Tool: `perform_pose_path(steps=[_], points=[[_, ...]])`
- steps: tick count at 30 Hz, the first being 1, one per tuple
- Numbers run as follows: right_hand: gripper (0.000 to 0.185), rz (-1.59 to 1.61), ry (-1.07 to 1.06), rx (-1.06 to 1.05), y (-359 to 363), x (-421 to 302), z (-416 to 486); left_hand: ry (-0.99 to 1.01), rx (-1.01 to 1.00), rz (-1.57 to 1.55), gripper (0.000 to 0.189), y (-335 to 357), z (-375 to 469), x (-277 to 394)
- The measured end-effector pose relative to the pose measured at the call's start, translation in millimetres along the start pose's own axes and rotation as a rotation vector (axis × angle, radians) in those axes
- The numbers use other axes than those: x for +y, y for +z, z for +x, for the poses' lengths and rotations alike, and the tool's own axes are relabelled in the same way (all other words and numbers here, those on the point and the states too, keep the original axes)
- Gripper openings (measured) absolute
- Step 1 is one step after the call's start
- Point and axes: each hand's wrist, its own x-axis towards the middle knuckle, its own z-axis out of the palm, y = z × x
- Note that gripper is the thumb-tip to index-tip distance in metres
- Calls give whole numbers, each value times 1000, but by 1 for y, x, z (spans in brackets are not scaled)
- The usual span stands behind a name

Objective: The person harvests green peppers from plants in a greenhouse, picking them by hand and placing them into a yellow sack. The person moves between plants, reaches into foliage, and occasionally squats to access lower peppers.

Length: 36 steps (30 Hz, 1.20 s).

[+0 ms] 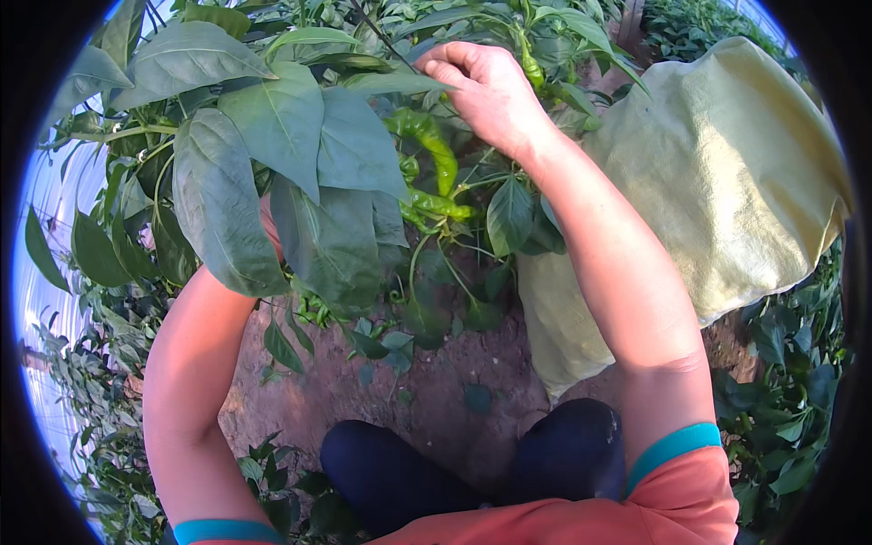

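Note:
My right hand (480, 92) reaches into a pepper plant, its thumb and fingers drawn together. A thin dark string (378, 30) runs down to the fingertips, and a long leaf (398, 84) lies just below them. Whether anything is pinched there cannot be told. Large pepper leaves (272, 122) cover my left hand; only the left forearm (204, 340) and a sliver of skin show. Between the arms hang curved green peppers (436, 146), with more wrinkled ones (439, 203) below. Another green pepper (531, 68) hangs to the right of my right hand.
A large pale yellow-green woven sack (708, 170) stands on the right, close beside my right forearm. Bare brown soil (436, 388) lies before my knees (572, 443). Low plants grow along the left (116, 409) and right (783, 409). Plastic sheeting (51, 204) lines the far left.

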Motion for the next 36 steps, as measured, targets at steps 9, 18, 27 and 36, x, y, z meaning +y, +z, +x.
perform_pose_path(steps=[9,18,27,36], points=[[43,-368,-83,-608,26,-2,21,100,-103,-5,21,-19,-22,25],[41,-474,-133,-665,12,-29,6,34,-92,-40,18,-35,-33,41],[48,-476,179,-794,13,-46,9,402,-109,681,27,-29,-30,30],[38,-596,-73,-893,41,-44,34,-304,-139,-224,28,-42,-10,135]])
